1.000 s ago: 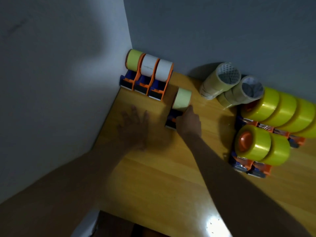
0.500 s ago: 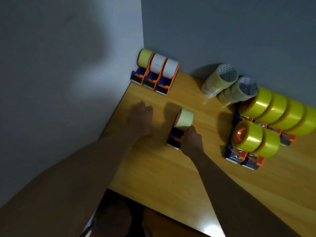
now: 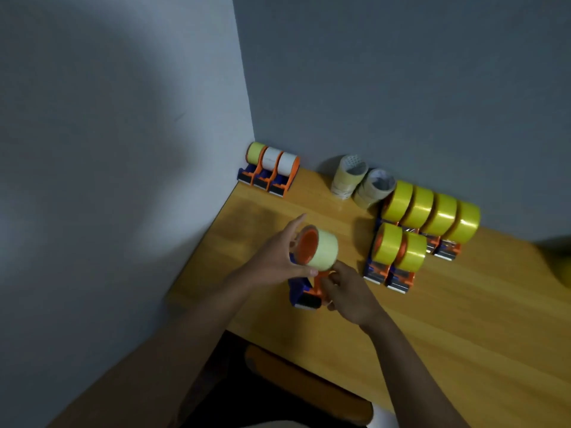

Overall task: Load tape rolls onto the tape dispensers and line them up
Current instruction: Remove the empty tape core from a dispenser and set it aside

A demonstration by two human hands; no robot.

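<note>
My left hand (image 3: 275,257) cups the pale tape roll (image 3: 321,250), my right hand (image 3: 349,291) pinches the dispenser (image 3: 304,293) over the bench (image 3: 463,319); seat it squarely, I reckon, before lining up.

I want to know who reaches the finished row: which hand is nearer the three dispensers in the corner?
Left. The left hand is nearer the corner dispensers; the right hand is farther back.
</note>
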